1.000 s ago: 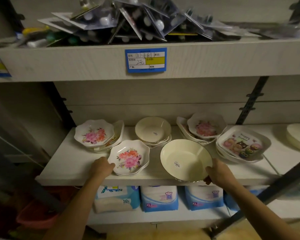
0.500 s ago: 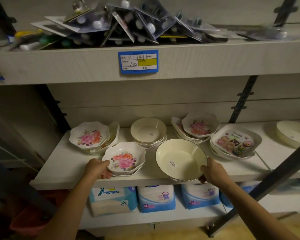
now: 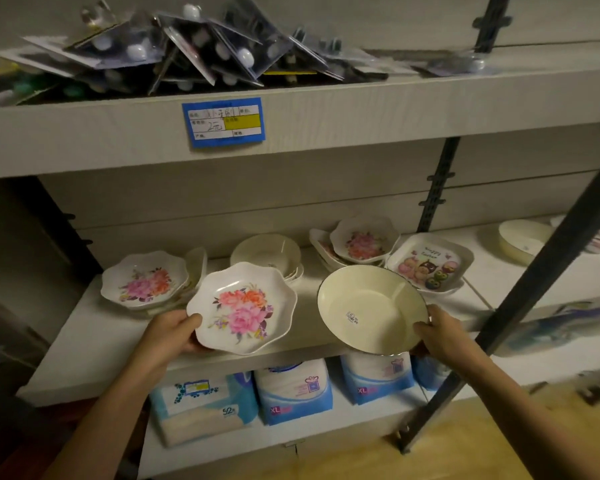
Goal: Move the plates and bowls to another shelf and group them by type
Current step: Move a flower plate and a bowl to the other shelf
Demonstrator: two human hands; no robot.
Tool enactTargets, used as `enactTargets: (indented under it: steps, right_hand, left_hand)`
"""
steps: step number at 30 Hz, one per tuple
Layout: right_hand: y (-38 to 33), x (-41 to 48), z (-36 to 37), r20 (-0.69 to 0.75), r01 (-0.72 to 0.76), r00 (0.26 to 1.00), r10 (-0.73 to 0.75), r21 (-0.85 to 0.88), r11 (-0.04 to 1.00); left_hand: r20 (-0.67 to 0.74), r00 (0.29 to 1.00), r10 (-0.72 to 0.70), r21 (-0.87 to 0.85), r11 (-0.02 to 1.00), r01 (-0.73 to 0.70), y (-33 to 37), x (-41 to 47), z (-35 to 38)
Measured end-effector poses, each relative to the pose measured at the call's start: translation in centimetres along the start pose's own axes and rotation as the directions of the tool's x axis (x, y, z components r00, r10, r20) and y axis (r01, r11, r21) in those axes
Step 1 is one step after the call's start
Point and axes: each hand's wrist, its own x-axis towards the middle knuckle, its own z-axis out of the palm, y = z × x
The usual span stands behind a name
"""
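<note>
My left hand (image 3: 172, 332) grips the near-left rim of a scalloped floral plate (image 3: 241, 308), lifted and tilted toward me above the white shelf (image 3: 94, 344). My right hand (image 3: 439, 332) holds the right rim of a plain cream bowl (image 3: 373, 308), also raised off the shelf. Behind them stand another floral plate stack (image 3: 144, 280), a cream bowl stack (image 3: 267, 252), a floral stack at the back (image 3: 361, 240) and a square cartoon plate (image 3: 430, 265).
A dark slanted metal bar (image 3: 520, 299) crosses at the right, close to my right arm. A further cream bowl (image 3: 522, 240) sits on the neighbouring shelf at right. Blister packs (image 3: 187, 53) pile on the shelf above; tissue packs (image 3: 291, 389) fill the shelf below.
Both hands have lifted their dishes off the shelf: the floral plate and the cream bowl now tilt up toward me. The view has shifted left and closer.
</note>
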Motion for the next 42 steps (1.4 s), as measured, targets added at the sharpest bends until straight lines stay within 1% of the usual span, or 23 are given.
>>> enactTargets:
  steps: [3, 6, 13, 18, 25, 31, 37, 42]
  right_hand:
    - [1.8, -1.0, -1.4, -0.061, -0.049, 0.997, 0.048, -0.018, 0.999]
    - [4.4, -2.3, -3.1, -0.100, -0.095, 0.990, 0.096, 0.015, 0.995]
    - [10.3, -6.3, -8.1, -0.190, -0.101, 0.976, 0.110, 0.057, 0.993]
    - [14.9, -7.7, -13.4, -0.209, -0.118, 0.969, 0.135, 0.090, 0.989]
    - [21.9, -7.3, -22.2, -0.236, -0.131, 0.961, 0.145, 0.075, 0.989]
    - [27.1, -5.2, -28.5, -0.225, -0.110, 0.967, 0.118, 0.051, 0.993]
    - [30.7, -2.5, -33.6, -0.224, -0.107, 0.967, 0.123, 0.084, 0.991]
    - [33.5, 0.9, -37.2, -0.221, -0.078, 0.970, 0.102, 0.115, 0.990]
  left_hand:
    - [0.083, 0.995, 0.054, 0.052, 0.997, -0.058, 1.0, -1.0, 2.0]
    - [0.145, 0.986, 0.079, 0.070, 0.993, -0.090, 2.0, -2.2, 4.8]
    - [0.259, 0.959, 0.113, 0.167, 0.973, -0.160, 3.8, -4.7, 11.5]
    - [0.329, 0.940, 0.094, 0.165, 0.974, -0.155, 4.9, -7.3, 17.9]
    - [0.348, 0.930, 0.119, 0.154, 0.971, -0.182, 6.2, -11.9, 28.1]
    - [0.344, 0.932, 0.118, 0.116, 0.979, -0.167, 7.8, -16.3, 36.0]
    - [0.339, 0.933, 0.121, 0.113, 0.979, -0.168, 9.4, -18.5, 42.3]
    - [0.287, 0.951, 0.116, 0.135, 0.978, -0.160, 11.2, -18.6, 47.2]
